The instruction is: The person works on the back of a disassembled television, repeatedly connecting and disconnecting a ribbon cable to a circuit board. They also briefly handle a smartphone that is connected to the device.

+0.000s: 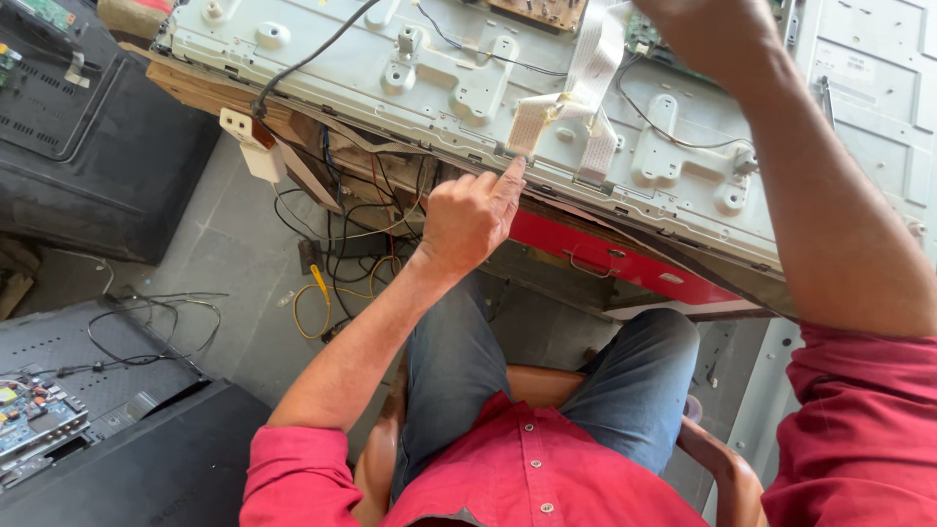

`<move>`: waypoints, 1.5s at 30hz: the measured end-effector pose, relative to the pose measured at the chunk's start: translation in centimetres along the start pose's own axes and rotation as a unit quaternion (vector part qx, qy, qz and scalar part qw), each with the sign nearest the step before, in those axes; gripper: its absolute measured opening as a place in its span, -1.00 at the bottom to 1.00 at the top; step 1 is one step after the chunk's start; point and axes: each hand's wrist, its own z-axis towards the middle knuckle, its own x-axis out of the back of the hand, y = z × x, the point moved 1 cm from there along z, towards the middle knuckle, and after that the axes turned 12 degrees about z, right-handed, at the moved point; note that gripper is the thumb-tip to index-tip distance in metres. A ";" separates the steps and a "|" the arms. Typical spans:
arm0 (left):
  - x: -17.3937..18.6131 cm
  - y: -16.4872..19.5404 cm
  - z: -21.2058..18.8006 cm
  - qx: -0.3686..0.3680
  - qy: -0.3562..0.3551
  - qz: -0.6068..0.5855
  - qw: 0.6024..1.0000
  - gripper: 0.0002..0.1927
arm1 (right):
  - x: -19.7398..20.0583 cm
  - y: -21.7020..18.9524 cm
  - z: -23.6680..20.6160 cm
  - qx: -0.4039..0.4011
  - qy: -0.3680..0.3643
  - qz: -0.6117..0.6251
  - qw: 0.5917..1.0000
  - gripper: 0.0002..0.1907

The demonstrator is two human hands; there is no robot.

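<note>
Red buttoned shirt (527,468); sleeves rolled; seemingly grey-blue jeans (459,361).

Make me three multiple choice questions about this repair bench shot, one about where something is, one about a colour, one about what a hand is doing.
1. Where does the left hand point?
A. At the lower edge of the metal TV back panel, near the flat ribbon cables
B. At the circuit board at lower left
C. At the chair's armrest

2. What colour is the person's shirt?
A. Blue
B. Red
C. White

3. How is the left hand shaped?
A. Flat, palm open
B. Wrapped around a screwdriver
C. Curled, with the index finger stretched out

Answers:
1 A: the fingertip meets the panel's edge just below the ribbon cables.
2 B: the sleeves and buttoned front are red.
3 C: only the index finger is stretched out, the others are folded, and no tool shows in it.

The right hand reaches over the panel, largely cut off at the top edge.
</note>
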 end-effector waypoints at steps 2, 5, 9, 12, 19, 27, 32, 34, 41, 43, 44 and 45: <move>0.4 0.0 0.6 0.008 -0.002 -0.019 1.000 -0.68 | 0.9 1.5 -1.0 -0.008 0.013 -0.011 1.000 -0.76; 1.0 -0.4 1.7 0.055 0.007 -0.087 0.995 -0.82 | 0.8 3.3 -2.8 -0.043 0.016 0.117 0.992 -0.82; 0.6 -1.9 4.7 0.142 0.013 -0.116 0.983 -0.85 | -0.3 3.9 -4.1 -0.083 0.019 0.204 0.975 -0.91; -1.2 -3.5 8.1 0.154 -0.069 -0.145 0.975 -0.68 | -2.1 2.7 -4.6 -0.211 0.017 0.223 0.952 -0.87; -6.1 -4.0 12.3 0.203 -0.333 -0.399 0.830 -0.56 | -5.9 -0.8 -4.7 -0.248 0.042 0.423 0.870 -0.69; -6.9 -4.8 13.4 0.276 -0.288 -0.525 0.752 -0.46 | -6.7 -0.9 -4.2 -0.170 0.088 0.517 0.834 -0.69; -7.5 -5.2 15.9 0.325 -0.295 -0.590 0.677 -0.44 | -7.0 -1.1 -4.7 -0.145 0.069 0.500 0.851 -0.72; -7.9 -5.6 17.4 0.333 -0.308 -0.547 0.703 -0.42 | -7.1 -1.1 -5.0 -0.121 0.070 0.502 0.854 -0.72; -8.5 -4.8 21.0 0.359 -0.300 -0.550 0.692 -0.36 | -5.7 0.4 -5.1 -0.208 0.062 0.405 0.888 -0.75; -8.9 -4.4 21.9 0.365 -0.299 -0.537 0.699 -0.34 | -4.6 1.0 -4.7 -0.193 0.088 0.397 0.893 -0.81; -9.2 -4.3 22.5 0.373 -0.296 -0.535 0.698 -0.34 | -4.0 1.3 -4.3 -0.185 0.100 0.392 0.895 -0.83; -9.6 -4.2 23.0 0.381 -0.294 -0.534 0.696 -0.33 | -3.3 1.7 -4.0 -0.183 0.119 0.380 0.899 -0.84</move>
